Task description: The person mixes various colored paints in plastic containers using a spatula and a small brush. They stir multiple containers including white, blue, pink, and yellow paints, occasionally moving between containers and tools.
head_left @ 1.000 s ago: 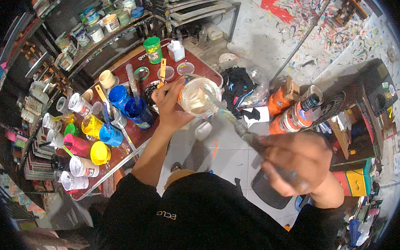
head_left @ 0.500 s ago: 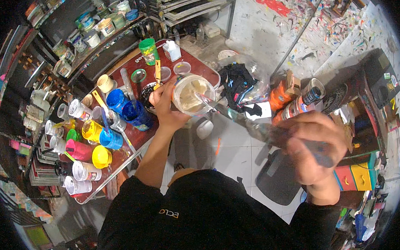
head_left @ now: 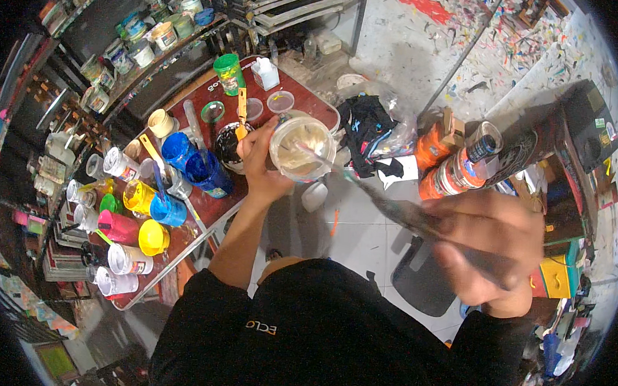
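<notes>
Messy paint-splattered floor [head_left: 428, 52], left hand [head_left: 258, 155] gripping a clear cup [head_left: 302, 148], right hand [head_left: 491, 248] clenched round a long stick [head_left: 392, 208] dipping into it.

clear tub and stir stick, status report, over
Left hand grips clear tub. Right hand holds stir stick, tip in tub. Nothing in the way.

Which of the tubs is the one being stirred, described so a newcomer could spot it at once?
Start at the dark red table crowded with paint pots on the left. At its near right edge, the left hand holds up a clear round tub of pale cream paint, with a long stick from the right hand reaching into it. Unlike the bright pots beside it, it is lifted off the table.
</notes>
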`<state>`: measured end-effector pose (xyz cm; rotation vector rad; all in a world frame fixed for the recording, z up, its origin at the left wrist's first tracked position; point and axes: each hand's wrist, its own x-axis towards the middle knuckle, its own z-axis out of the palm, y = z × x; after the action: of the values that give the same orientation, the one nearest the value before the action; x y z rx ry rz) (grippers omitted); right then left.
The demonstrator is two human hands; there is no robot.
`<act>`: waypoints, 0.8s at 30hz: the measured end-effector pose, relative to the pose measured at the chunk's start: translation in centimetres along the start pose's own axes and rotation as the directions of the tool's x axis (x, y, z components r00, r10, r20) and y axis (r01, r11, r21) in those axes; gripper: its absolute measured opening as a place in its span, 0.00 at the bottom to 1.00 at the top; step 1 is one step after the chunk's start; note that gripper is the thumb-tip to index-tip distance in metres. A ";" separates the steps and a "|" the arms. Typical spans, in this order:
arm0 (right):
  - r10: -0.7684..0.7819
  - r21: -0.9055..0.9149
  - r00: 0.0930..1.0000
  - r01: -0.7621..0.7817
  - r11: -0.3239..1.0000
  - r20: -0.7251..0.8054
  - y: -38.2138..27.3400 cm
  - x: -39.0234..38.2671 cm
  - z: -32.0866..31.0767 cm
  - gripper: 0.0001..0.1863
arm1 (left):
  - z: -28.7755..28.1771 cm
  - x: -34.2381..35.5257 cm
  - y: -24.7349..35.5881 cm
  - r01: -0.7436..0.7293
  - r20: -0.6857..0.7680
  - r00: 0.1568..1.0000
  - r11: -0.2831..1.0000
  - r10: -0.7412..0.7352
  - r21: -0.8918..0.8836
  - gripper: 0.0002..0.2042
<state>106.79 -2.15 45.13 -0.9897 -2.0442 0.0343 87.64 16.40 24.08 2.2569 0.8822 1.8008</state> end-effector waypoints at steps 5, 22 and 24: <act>0.070 0.013 0.996 -0.071 0.997 0.053 1.2 0.5 -0.7 0.09 | 1.0 -1.9 -0.9 0.090 0.085 0.992 0.996 -0.092 0.022 0.44; 0.791 0.385 0.509 -0.842 0.377 0.339 30.2 7.3 10.9 0.17 | 9.0 -7.3 -9.8 0.600 0.160 0.792 0.799 -0.590 -0.026 0.40; 0.800 0.291 0.496 -0.863 0.412 0.338 33.4 8.6 12.3 0.21 | 9.9 -6.8 -11.2 0.666 0.182 0.741 0.742 -0.647 -0.073 0.40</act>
<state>116.50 30.34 31.15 -1.6491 -1.3196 1.0943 91.88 24.65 10.54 1.6430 1.2776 1.2971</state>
